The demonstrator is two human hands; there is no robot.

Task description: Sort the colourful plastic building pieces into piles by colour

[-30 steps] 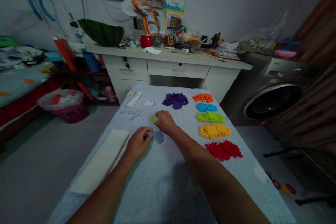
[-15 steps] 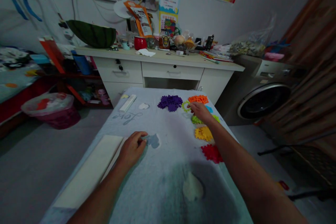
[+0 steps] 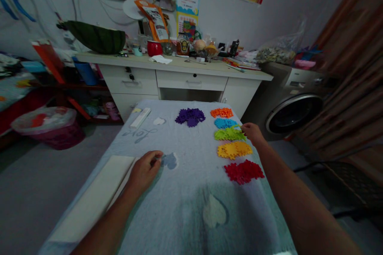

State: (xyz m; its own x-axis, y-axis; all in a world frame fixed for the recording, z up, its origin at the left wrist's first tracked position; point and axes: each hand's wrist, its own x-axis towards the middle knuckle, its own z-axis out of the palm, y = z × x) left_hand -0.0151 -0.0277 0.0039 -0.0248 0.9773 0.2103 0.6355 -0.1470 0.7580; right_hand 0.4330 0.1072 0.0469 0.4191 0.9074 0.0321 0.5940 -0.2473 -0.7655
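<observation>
At the right edge of the cloth-covered table, my right hand (image 3: pixel 251 132) pinches a light green plastic gear piece (image 3: pixel 237 126). It is just above the right end of the green pile (image 3: pixel 228 134). Around that pile lie a blue pile (image 3: pixel 225 123) and an orange pile (image 3: pixel 221 112) behind, with a yellow pile (image 3: pixel 234 150) and a red pile (image 3: pixel 244 171) in front. A purple pile (image 3: pixel 190 117) sits alone at the far middle. My left hand (image 3: pixel 146 170) rests on the cloth by a grey printed heart, loosely curled, with a gap between thumb and forefinger.
A long white board (image 3: pixel 92 199) lies along the table's left edge. Toward the far left corner is a narrow white bar (image 3: pixel 140 118). A cluttered white desk (image 3: pixel 191 79) stands behind, with a washing machine (image 3: pixel 290 101) at right and a pink bin (image 3: pixel 50 129) at left.
My right hand has moved right with the green piece, from beside the purple pile to the green pile, uncovering the colored piles. My left hand stays put; the view has shifted slightly.
</observation>
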